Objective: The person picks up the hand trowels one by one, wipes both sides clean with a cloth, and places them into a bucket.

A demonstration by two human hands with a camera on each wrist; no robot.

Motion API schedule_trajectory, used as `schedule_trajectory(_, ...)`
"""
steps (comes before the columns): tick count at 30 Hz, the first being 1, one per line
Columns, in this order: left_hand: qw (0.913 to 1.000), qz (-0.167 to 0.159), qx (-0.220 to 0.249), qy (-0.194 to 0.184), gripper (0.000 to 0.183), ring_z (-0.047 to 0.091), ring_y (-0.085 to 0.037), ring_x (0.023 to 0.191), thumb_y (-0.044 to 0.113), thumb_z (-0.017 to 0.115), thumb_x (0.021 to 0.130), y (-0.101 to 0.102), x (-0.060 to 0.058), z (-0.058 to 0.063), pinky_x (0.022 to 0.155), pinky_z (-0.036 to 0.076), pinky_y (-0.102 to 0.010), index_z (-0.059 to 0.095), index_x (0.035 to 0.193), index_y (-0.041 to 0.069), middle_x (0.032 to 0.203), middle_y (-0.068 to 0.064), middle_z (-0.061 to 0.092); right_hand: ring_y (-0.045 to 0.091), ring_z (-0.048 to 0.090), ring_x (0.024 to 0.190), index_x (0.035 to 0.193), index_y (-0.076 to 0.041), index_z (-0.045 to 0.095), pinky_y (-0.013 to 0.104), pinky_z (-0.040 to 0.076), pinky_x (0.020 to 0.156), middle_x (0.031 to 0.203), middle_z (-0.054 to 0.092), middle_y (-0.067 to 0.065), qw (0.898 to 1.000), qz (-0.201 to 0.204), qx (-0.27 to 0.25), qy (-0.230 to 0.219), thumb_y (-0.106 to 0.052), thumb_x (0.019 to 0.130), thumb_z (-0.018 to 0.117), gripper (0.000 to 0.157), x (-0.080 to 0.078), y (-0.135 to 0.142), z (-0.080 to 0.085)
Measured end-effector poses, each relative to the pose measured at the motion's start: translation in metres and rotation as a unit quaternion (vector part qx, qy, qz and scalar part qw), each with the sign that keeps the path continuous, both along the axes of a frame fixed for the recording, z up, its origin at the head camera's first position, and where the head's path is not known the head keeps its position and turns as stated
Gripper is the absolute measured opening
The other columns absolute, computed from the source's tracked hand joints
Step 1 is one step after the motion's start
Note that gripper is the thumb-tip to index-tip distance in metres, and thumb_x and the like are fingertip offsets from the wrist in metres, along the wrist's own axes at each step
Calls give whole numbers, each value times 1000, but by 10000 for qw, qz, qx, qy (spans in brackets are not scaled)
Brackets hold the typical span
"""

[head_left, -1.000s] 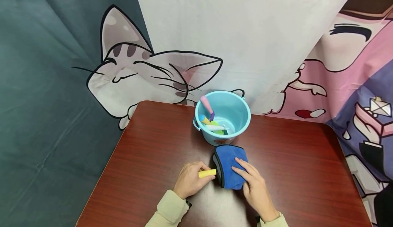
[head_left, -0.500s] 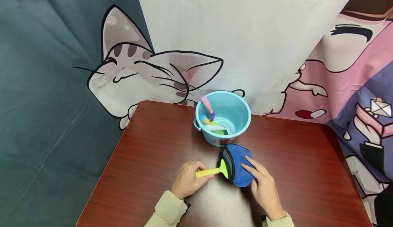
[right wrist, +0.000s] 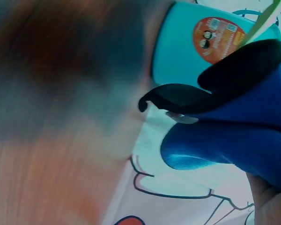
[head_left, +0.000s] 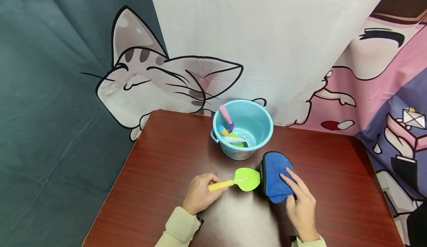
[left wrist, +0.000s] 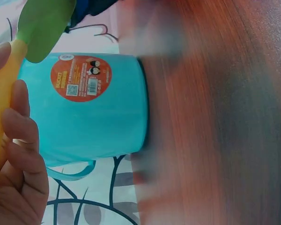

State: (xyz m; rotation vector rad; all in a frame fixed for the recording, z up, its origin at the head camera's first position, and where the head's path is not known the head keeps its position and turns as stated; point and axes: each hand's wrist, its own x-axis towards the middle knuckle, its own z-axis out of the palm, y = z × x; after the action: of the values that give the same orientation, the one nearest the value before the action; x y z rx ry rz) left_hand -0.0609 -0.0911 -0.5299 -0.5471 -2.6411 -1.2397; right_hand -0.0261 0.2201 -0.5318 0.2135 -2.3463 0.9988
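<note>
My left hand (head_left: 201, 192) grips the yellow handle of a toy shovel (head_left: 246, 179) whose light green blade points right. The blade's tip is right at the edge of a blue fabric pouch (head_left: 277, 175) with black trim. My right hand (head_left: 303, 201) pinches this pouch from its right side, two fingers on the top and the thumb near the lower edge. In the right wrist view the pouch (right wrist: 234, 140) gapes at its black-edged mouth, with the shovel (right wrist: 264, 21) beside it. The left wrist view shows the fingers curled round the shovel's handle (left wrist: 2, 103).
Behind the hands, near the far table edge, stands a light blue bucket (head_left: 263, 137) holding several toy tools, among them one with a pink handle (head_left: 225, 114). The brown table (head_left: 160, 158) meets a printed cartoon cloth (head_left: 283, 35) at the back.
The pouch has moved right with my right hand, away from the shovel. The green blade, first hidden, is now fully out of the pouch. My left hand has shifted slightly left.
</note>
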Motion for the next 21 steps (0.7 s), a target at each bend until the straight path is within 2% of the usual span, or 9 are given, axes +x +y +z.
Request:
schedule_trajectory(5, 9999, -93, -31, -135, 22, 47, 2, 62, 31, 89, 76, 2, 0, -4, 58, 39, -19, 72, 86, 23, 77, 16, 63, 8, 49, 82, 118, -4, 74, 11, 21, 45, 133, 63, 14, 9983, 210, -231, 501, 22, 71, 39, 64, 2, -9, 9)
schedule_trajectory(8, 9997, -161, -25, -197, 21, 48, 2, 63, 31, 89, 76, 5, 1, -6, 58, 40, -19, 73, 88, 23, 78, 15, 64, 13, 60, 102, 113, 1, 75, 9, 27, 58, 127, 65, 21, 9943, 529, -405, 832, 22, 70, 37, 61, 2, -20, 17)
schedule_trajectory(11, 9996, -194, -40, -190, 21, 48, 2, 64, 31, 89, 76, 7, 1, -7, 59, 40, -19, 73, 88, 23, 79, 15, 65, 21, 61, 119, 110, 5, 74, 15, 32, 73, 122, 65, 25, 9877, 919, -559, 1139, 23, 68, 34, 60, 3, -32, 30)
schedule_trajectory(16, 9995, -225, -114, -168, 21, 50, 2, 65, 32, 89, 76, 11, 1, -6, 60, 40, -18, 74, 89, 23, 80, 15, 67, 28, 61, 120, 107, 7, 74, 17, 41, 98, 119, 66, 27, 9781, 1373, -686, 1410, 24, 66, 33, 60, 3, -48, 45)
schedule_trajectory(18, 9995, -250, -133, -151, 22, 50, 2, 66, 31, 89, 76, 13, 0, -6, 60, 40, -18, 74, 89, 22, 81, 14, 67, 30, 60, 120, 107, 7, 74, 22, 41, 104, 120, 65, 27, 9769, 1481, -686, 1382, 24, 66, 35, 59, 3, -50, 43)
schedule_trajectory(21, 9994, -302, -143, -108, 23, 51, 2, 66, 31, 89, 75, 15, 0, -4, 60, 40, -18, 74, 90, 21, 81, 14, 67, 29, 58, 124, 109, 4, 74, 24, 39, 107, 124, 65, 25, 9780, 1620, -620, 1158, 24, 67, 36, 60, 4, -51, 33)
